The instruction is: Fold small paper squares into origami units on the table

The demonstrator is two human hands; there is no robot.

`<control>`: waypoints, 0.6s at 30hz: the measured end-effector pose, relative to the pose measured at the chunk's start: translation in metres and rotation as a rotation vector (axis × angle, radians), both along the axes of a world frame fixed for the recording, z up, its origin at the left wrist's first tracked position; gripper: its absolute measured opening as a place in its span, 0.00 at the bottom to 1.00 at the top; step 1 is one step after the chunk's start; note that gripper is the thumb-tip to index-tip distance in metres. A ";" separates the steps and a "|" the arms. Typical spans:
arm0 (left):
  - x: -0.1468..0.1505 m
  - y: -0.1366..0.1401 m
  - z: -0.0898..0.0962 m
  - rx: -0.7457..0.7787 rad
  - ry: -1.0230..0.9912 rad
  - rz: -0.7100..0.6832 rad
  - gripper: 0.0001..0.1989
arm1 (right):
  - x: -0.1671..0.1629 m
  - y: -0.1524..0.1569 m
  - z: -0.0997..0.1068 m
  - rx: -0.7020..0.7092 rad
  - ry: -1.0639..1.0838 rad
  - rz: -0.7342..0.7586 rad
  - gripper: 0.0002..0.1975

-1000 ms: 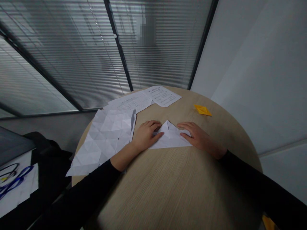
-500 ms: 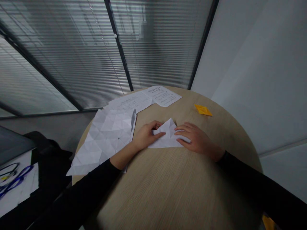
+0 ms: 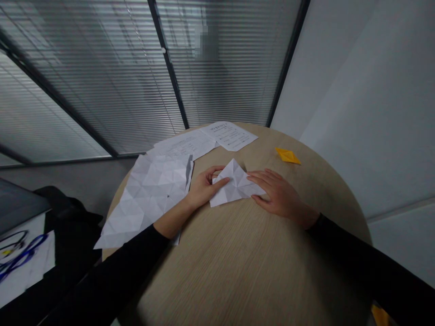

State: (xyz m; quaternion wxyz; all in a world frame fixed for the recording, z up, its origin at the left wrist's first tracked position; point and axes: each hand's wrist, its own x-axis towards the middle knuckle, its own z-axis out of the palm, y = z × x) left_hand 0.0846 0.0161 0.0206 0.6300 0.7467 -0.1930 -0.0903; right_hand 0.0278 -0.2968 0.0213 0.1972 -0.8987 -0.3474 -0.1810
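Head: folded white paper (image 3: 237, 189), pointed, creases radiating.

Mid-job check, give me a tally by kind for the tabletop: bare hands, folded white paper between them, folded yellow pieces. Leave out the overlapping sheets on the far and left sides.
Bare hands: 2, the left hand and right hand
Folded white paper between them: 1
Folded yellow piece: 1
Total: 4
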 end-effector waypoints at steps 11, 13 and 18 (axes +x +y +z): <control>-0.009 -0.002 0.009 0.209 -0.317 0.013 0.24 | 0.015 -0.010 -0.026 0.192 0.125 -0.131 0.33; -0.010 -0.002 0.009 0.201 -0.309 -0.007 0.22 | 0.020 -0.014 -0.033 0.274 0.187 -0.110 0.32; -0.008 0.000 0.007 0.189 -0.309 -0.013 0.21 | 0.024 -0.020 -0.038 0.378 0.280 -0.083 0.30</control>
